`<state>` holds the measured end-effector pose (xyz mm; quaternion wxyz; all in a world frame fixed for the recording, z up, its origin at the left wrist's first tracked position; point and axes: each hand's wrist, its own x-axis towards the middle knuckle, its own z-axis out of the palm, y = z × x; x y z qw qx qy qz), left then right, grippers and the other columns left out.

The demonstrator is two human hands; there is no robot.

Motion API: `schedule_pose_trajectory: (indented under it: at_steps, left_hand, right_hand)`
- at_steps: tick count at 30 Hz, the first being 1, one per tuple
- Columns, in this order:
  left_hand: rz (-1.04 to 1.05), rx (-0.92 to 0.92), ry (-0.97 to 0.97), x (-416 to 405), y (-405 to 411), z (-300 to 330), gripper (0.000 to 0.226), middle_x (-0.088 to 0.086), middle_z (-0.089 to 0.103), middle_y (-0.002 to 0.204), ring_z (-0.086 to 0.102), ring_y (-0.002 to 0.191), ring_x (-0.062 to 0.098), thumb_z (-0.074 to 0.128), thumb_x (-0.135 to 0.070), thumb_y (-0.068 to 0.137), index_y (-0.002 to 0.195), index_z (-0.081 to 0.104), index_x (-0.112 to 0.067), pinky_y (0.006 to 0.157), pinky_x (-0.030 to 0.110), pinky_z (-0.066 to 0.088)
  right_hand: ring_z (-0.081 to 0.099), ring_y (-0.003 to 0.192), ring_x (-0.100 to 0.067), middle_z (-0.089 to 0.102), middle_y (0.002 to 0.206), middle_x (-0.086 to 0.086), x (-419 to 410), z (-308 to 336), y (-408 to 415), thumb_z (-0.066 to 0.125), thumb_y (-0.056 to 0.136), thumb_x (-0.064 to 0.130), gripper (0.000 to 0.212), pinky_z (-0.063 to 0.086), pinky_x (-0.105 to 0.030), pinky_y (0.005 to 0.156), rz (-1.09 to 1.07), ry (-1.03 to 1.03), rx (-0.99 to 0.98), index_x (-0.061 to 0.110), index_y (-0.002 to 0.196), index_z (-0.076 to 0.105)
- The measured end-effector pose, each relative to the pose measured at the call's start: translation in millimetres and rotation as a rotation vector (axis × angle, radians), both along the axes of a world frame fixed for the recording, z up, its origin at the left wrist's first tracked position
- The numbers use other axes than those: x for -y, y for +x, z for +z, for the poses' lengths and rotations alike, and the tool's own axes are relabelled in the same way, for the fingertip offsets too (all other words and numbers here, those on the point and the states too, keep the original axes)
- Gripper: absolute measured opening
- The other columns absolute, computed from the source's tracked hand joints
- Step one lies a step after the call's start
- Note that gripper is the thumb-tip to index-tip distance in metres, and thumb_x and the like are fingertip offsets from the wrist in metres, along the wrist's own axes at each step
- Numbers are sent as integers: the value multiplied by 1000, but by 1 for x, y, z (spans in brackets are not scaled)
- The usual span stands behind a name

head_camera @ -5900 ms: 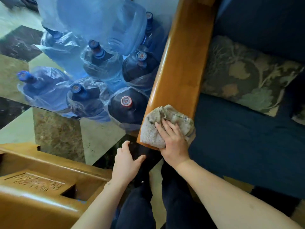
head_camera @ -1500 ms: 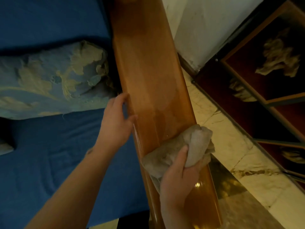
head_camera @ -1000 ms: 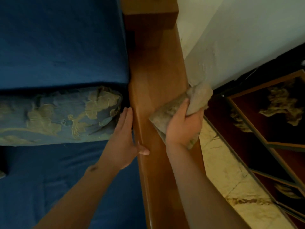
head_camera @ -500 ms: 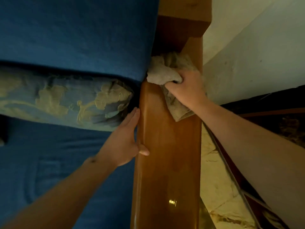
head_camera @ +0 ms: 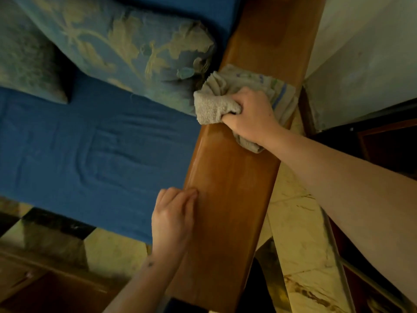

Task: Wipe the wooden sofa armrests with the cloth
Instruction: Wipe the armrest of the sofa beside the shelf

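Note:
The wooden sofa armrest [head_camera: 228, 211] runs as a wide glossy brown plank from the bottom centre up to the top right. A crumpled grey-beige cloth [head_camera: 216, 102] lies across it about a third of the way down. My right hand [head_camera: 250, 116] grips the bunched cloth and holds it against the wood. Lower down, my left hand [head_camera: 172, 219] rests on the armrest's left edge, its curled fingertips touching the wood and holding nothing.
The blue sofa seat [head_camera: 90, 154] lies left of the armrest, with a blue floral cushion [head_camera: 126, 48] against it near the cloth. A pale wall [head_camera: 361, 59] and dark framed furniture [head_camera: 388, 145] stand on the right. Marble floor tiles [head_camera: 300, 240] show below.
My right hand has drawn the cloth back from the far end of the armrest toward me. My left hand has slid nearer along the edge, and its fingers have curled.

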<state>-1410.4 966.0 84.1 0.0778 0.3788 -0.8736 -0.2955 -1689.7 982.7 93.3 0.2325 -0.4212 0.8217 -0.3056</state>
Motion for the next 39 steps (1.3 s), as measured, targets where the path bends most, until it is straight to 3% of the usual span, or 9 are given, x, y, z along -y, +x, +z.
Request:
schedule_pose_trajectory:
  at_steps: [4, 7, 11, 13, 19, 23, 29, 33, 39]
  left_hand:
    - [190, 38, 133, -20, 50, 9, 28, -17, 52, 67, 54, 68, 8, 77, -39, 81, 63, 56, -33, 65, 9, 40]
    - [193, 104, 187, -30, 90, 8, 42, -11, 52, 63, 52, 61, 7, 57, -54, 89, 62, 53, -24, 55, 19, 38]
    - [150, 120, 293, -41, 135, 14, 11, -10, 58, 88, 57, 75, 3, 58, -14, 97, 91, 63, -22, 63, 15, 45]
    - [220, 164, 462, -46, 161, 17, 31, -7, 59, 103, 59, 83, -1, 60, 1, 90, 107, 58, -25, 66, 12, 47]
    - [353, 35, 682, -61, 217, 35, 51, -11, 62, 121, 65, 95, 2, 72, -26, 89, 133, 47, -34, 75, 26, 58]
    - [124, -7, 474, -69, 223, 51, 80, -14, 52, 125, 58, 103, 3, 82, -48, 69, 140, 51, -28, 78, 21, 55]
    - [34, -3, 270, -55, 202, 49, 17, -7, 67, 89, 62, 79, 3, 79, -27, 82, 94, 75, -15, 68, 23, 53]
    - [-87, 6, 311, -54, 186, 47, 35, -13, 71, 101, 66, 92, -2, 69, 6, 87, 111, 74, -19, 80, 17, 55]
    - [21, 99, 166, -50, 134, 45, 44, -12, 52, 118, 49, 108, 9, 74, -12, 86, 128, 62, -21, 92, 25, 42]
  right_hand:
    - [58, 81, -19, 56, 78, 0, -20, -3, 50, 63, 80, 31, 15, 36, -30, 67, 20, -17, 22, 44, 73, 64]
    - [54, 85, -12, 59, 78, 2, -36, -6, 94, 59, 81, 34, 28, 37, -29, 69, 21, -25, -30, 28, 100, 79]
    - [48, 81, -6, 56, 75, 7, -62, -7, 162, 60, 81, 31, 25, 40, -31, 65, 54, -30, 1, 24, 97, 78]
    - [44, 78, -5, 57, 75, 11, -79, -7, 204, 62, 82, 28, 20, 43, -32, 61, 111, -49, -8, 24, 96, 76]
    - [48, 80, -15, 73, 105, 13, -133, -13, 313, 76, 75, 24, 26, 42, -28, 67, 277, -142, -32, 20, 100, 75]
    - [53, 85, -18, 73, 122, 8, -152, -16, 328, 80, 74, 26, 38, 48, -29, 78, 336, -151, -31, 16, 110, 77]
    - [54, 91, -19, 70, 127, 5, -153, -18, 304, 71, 86, 27, 37, 49, -26, 85, 510, -147, 11, 13, 120, 72]
    - [54, 90, -22, 71, 125, 1, -162, -23, 262, 74, 85, 24, 35, 51, -32, 84, 581, -164, -40, 10, 117, 72]
    - [59, 90, -28, 73, 116, -8, -151, -16, 142, 71, 84, 28, 41, 56, -46, 77, 412, -121, -106, 6, 119, 71]
